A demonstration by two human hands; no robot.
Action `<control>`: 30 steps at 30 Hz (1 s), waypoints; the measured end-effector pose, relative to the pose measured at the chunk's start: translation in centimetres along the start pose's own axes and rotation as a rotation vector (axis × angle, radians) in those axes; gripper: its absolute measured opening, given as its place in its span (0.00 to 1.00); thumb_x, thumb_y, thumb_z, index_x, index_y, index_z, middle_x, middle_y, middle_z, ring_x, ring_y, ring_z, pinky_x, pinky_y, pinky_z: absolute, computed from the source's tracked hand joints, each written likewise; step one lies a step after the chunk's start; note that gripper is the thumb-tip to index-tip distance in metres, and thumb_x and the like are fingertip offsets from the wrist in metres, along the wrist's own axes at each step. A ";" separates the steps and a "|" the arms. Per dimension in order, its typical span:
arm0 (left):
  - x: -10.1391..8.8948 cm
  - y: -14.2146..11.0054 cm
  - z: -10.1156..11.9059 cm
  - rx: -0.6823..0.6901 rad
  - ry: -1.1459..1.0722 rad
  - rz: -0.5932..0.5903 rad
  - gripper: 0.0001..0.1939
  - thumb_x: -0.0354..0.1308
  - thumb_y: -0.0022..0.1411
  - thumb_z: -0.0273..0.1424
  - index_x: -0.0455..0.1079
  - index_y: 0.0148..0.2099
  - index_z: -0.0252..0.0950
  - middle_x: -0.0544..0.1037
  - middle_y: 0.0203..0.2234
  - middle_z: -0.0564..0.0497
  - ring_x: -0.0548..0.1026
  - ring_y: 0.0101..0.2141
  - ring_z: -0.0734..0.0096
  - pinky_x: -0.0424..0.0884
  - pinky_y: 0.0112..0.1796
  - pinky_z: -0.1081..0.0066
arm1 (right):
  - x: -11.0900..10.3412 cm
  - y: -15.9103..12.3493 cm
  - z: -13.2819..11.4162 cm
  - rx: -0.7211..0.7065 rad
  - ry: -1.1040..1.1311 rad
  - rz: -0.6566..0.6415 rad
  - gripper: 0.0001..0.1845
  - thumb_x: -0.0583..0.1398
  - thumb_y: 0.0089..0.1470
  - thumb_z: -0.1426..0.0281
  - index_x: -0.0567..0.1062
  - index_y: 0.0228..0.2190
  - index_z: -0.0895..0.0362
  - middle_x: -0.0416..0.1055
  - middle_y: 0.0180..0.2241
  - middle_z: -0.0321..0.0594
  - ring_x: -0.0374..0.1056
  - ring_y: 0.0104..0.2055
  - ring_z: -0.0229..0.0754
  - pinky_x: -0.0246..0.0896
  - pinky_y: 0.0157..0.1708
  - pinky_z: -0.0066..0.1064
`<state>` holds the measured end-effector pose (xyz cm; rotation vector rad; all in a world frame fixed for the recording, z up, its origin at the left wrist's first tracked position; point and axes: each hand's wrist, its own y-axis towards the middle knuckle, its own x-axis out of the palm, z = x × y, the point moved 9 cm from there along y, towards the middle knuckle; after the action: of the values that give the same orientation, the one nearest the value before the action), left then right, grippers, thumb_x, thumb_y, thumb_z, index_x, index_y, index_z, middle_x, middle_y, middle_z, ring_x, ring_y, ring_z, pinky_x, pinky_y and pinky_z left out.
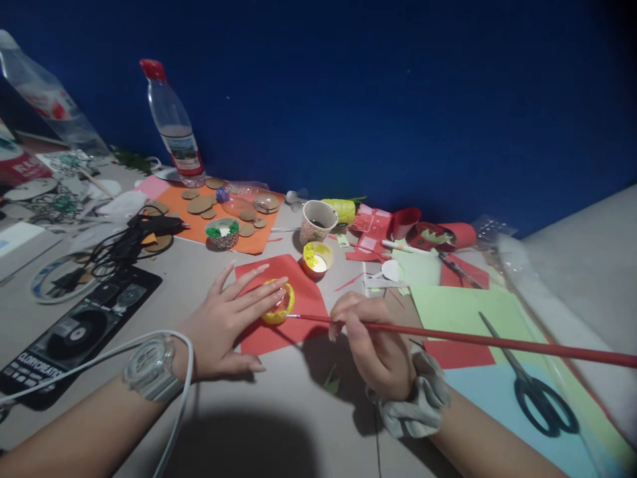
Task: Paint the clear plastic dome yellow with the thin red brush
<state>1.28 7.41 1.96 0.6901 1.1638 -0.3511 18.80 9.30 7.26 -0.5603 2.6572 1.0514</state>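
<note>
My right hand (371, 338) pinches a long red-handled paintbrush (448, 334). The brush tip touches the lower right edge of a yellow painted ring (275, 317), which surrounds a clear, shiny middle. Under the ring lies a sheet of red paper (306, 335). My left hand (223, 325) is spread flat, its fingertips resting over the ring and the paper. Just beyond the paper stands a small cup (317, 263) with yellow paint on its rim and something white inside. Behind that, a paper cup (316, 222) holds dark liquid.
Scissors (542, 398) lie on coloured paper at the right. A red-capped bottle (176, 133) stands at the back left by cardboard discs (200, 204) on orange paper. Black cables (117, 239) and a dark printed panel (79, 332) are at the left. A white cord (186, 385) crosses my left wrist.
</note>
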 end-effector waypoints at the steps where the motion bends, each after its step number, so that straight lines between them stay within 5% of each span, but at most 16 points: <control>1: 0.0 0.0 0.0 -0.008 -0.001 -0.006 0.49 0.33 0.61 0.67 0.54 0.71 0.40 0.63 0.66 0.48 0.50 0.69 0.48 0.25 0.66 0.50 | 0.1 0.0 0.1 0.018 -0.018 -0.016 0.08 0.50 0.64 0.76 0.66 0.37 0.52 0.67 0.28 0.35 0.67 0.30 0.40 0.66 0.32 0.35; 7: 0.1 -0.1 -0.1 -0.003 -0.004 -0.001 0.47 0.33 0.62 0.66 0.51 0.72 0.41 0.63 0.66 0.49 0.49 0.69 0.49 0.24 0.65 0.51 | -0.7 0.2 0.2 0.066 -0.062 0.047 0.09 0.52 0.64 0.77 0.66 0.34 0.52 0.67 0.28 0.34 0.68 0.29 0.38 0.65 0.31 0.33; 12: -0.2 0.0 0.2 0.034 0.002 0.036 0.46 0.37 0.63 0.65 0.49 0.72 0.41 0.63 0.66 0.50 0.49 0.69 0.52 0.25 0.66 0.52 | 0.2 0.1 0.3 0.112 -0.093 -0.054 0.08 0.53 0.64 0.76 0.65 0.35 0.52 0.68 0.29 0.35 0.69 0.31 0.39 0.65 0.33 0.34; 26: -0.2 0.0 0.2 0.018 0.012 0.007 0.47 0.35 0.63 0.66 0.51 0.71 0.40 0.63 0.66 0.49 0.50 0.69 0.50 0.24 0.66 0.52 | -0.5 0.8 -0.5 0.129 -0.164 -0.033 0.07 0.54 0.63 0.77 0.66 0.36 0.52 0.69 0.28 0.33 0.69 0.30 0.36 0.64 0.32 0.30; 30: -0.1 0.1 0.2 0.020 0.009 0.004 0.46 0.35 0.63 0.65 0.49 0.72 0.40 0.63 0.66 0.49 0.51 0.69 0.50 0.24 0.66 0.52 | 0.2 0.8 -0.9 0.099 -0.196 -0.113 0.06 0.55 0.63 0.76 0.66 0.36 0.52 0.70 0.29 0.35 0.69 0.31 0.38 0.66 0.33 0.32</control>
<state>1.42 7.31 2.11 0.7117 1.1691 -0.3573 18.19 9.17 8.33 -0.5504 2.4611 0.8885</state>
